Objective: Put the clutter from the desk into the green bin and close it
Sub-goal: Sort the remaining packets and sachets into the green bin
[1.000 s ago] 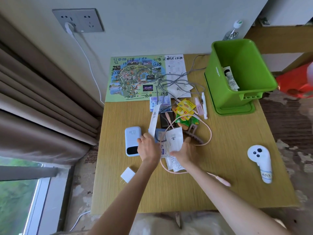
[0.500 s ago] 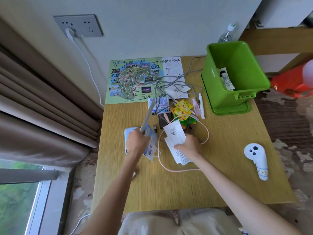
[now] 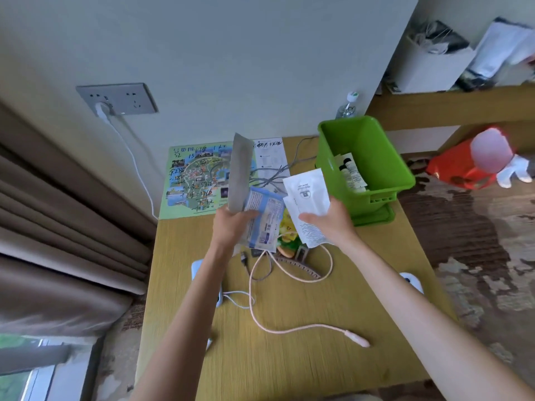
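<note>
The open green bin (image 3: pixel 373 169) stands on its green lid (image 3: pixel 376 217) at the desk's back right, with a white tube inside. My left hand (image 3: pixel 231 227) is raised above the desk, gripping a blue-white packet (image 3: pixel 265 218) and a long grey strip (image 3: pixel 240 172). My right hand (image 3: pixel 330 221) holds white paper slips (image 3: pixel 307 198) just left of the bin. Below my hands lie yellow and green sachets (image 3: pixel 286 233), a brown hair clip (image 3: pixel 301 263) and a pink cable (image 3: pixel 289 328).
A colourful map sheet (image 3: pixel 197 180) and a white form lie at the back by the wall, under grey cables (image 3: pixel 275 169). A pale blue power bank (image 3: pixel 197 269) sits under my left forearm, a white controller (image 3: pixel 411 282) under my right. A curtain hangs left.
Both hands have lifted off the desk with their papers and moved up toward the bin. The camera view has tilted upward.
</note>
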### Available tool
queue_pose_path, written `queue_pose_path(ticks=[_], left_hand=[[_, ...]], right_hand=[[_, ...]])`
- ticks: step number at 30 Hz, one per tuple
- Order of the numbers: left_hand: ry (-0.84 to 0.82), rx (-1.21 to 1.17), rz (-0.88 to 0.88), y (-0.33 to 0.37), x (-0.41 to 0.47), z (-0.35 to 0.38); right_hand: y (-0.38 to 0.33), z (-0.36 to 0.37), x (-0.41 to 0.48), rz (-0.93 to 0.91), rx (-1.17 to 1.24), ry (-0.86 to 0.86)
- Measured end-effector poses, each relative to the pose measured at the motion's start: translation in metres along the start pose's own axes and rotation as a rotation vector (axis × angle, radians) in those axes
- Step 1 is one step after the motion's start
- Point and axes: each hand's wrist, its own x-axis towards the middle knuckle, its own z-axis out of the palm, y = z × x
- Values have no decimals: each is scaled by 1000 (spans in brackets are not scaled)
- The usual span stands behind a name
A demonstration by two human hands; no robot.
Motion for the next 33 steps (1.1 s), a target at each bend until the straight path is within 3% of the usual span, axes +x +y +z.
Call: queue_pose_path(ticks=[7, 13, 18, 26, 29, 33], left_hand=[[-104, -51, 70, 71, 22, 73], [-163, -79, 87, 104, 44, 131], [-125, -41, 57, 107, 65, 153], [-38, 10, -12, 98, 94, 157], [-40, 36, 2, 101, 99, 162], [-114, 43, 87, 113, 99, 182]], right_hand=[[-13, -99, 58, -27, 121, 90], [-2, -165, 117, 72, 51, 129], [12, -163, 168, 115, -189, 70], [40, -113, 205, 274, -238, -139], [41, -116, 204, 193, -443, -213], [34, -143, 196, -111, -555, 5]])
